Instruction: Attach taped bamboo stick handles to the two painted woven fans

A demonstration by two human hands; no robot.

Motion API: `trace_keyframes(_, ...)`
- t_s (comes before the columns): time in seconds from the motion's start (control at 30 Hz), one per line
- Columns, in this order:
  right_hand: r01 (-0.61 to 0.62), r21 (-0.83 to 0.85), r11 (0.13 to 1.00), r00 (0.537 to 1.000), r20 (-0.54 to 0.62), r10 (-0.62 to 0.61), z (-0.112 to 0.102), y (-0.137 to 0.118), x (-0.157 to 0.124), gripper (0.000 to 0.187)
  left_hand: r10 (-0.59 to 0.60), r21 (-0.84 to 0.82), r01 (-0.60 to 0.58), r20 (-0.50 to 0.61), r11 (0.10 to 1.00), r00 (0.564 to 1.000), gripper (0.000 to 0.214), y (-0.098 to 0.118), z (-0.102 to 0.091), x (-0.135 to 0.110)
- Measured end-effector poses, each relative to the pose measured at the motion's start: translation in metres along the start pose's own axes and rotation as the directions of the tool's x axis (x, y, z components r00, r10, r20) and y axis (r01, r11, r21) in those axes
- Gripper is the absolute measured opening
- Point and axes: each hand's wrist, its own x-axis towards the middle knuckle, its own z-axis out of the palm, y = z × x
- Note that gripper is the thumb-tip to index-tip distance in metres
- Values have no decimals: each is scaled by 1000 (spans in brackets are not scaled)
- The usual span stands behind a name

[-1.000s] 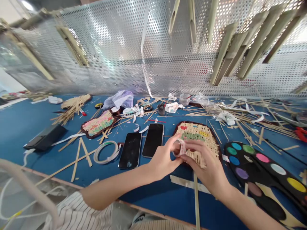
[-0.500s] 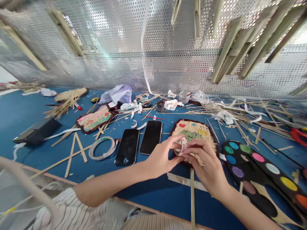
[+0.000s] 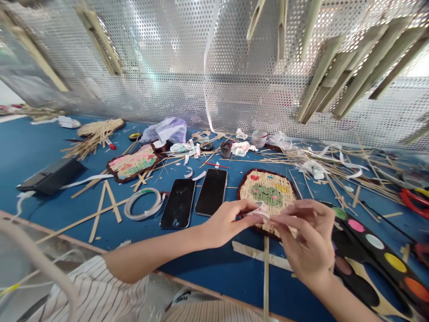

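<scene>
The left hand [image 3: 231, 219] grips a small white paper tape roll with pink markings [image 3: 259, 208] between thumb and fingers, holding it tilted above the lower part of a pale woven bamboo panel with a dark brown rim [image 3: 264, 193]. The right hand [image 3: 310, 237] has its thumb and fingers drawn together in a pinch at the roll's right edge; what lies between those fingertips is too small to tell. The panel, painted with green, red and yellow patches, lies flat on the blue worktop [image 3: 201, 264], and a long flat bamboo strip [image 3: 266, 277] extends from its lower edge toward the person, crossing a strip of beige tape [image 3: 244, 250]. Two black smartphones [image 3: 177, 203] lie side by side left of the panel, near a larger white tape ring [image 3: 142, 204]. A black paint palette with bright round colours [image 3: 355, 241] is partly hidden behind the right hand.
</scene>
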Motion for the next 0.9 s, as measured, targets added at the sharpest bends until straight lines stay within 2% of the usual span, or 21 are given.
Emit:
trace_keyframes(0.1,-62,35,997,997,-42,63,1,4,-3,27,7,-97,-7,-6,995,1000,27,5,-2,-1)
trace_keyframes(0.23,-159,157,975,987,3,161,4,5,-10,42,0,-136,-5,-33,991,999,28,6,-5,-1)
trace_keyframes(0.33,-265,281,922,963,34,266,6,3,-10,44,20,-120,-28,-63,992,998,26,4,-6,1)
trace_keyframes(0.43,-331,452,828,927,-10,376,7,3,-5,62,17,-88,-24,-82,996,997,25,-1,-4,3)
trace_keyframes(0.5,-370,432,822,910,-9,414,6,6,-1,70,34,-19,-36,-76,999,997,26,-4,-2,3)
trace_keyframes(0.57,-415,278,866,909,102,403,5,8,0,62,87,103,-80,-68,991,994,26,-6,1,2)
trace_keyframes(0.67,-332,99,938,925,231,303,5,9,0,30,148,233,-128,-73,964,986,22,-9,3,1)
trace_keyframes(0.73,-246,71,967,950,215,226,5,7,0,17,140,243,-121,-62,962,988,19,-11,3,2)
trace_keyframes(0.9,-125,42,991,975,190,114,6,3,0,19,112,158,-110,-6,981,994,19,-9,2,0)
